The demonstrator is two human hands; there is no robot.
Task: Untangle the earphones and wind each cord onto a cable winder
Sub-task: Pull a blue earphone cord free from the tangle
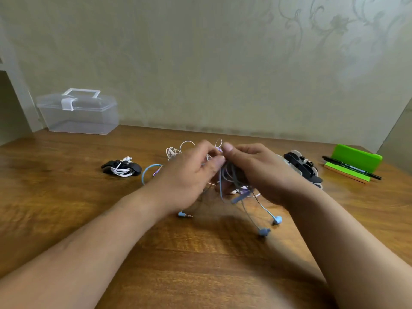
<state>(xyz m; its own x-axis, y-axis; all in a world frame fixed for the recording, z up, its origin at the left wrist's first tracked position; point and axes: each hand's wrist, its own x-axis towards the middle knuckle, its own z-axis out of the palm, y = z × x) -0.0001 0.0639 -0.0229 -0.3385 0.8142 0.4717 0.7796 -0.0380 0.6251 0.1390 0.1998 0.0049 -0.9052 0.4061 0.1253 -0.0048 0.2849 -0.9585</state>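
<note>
Beyond both forearms [89, 253], clamped between left hand [189, 175] and right hand [256, 172]: tangled earphones [231, 175], both curled round them, blue earbuds [277, 219] dangling below right hand, near table [200, 264].

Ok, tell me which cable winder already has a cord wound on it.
The black winder on the left, wrapped with a white cord. The winders piled on the right carry no cord.

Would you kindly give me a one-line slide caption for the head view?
Left hand and right hand grip a tangle of earphones over the wooden table.
</note>
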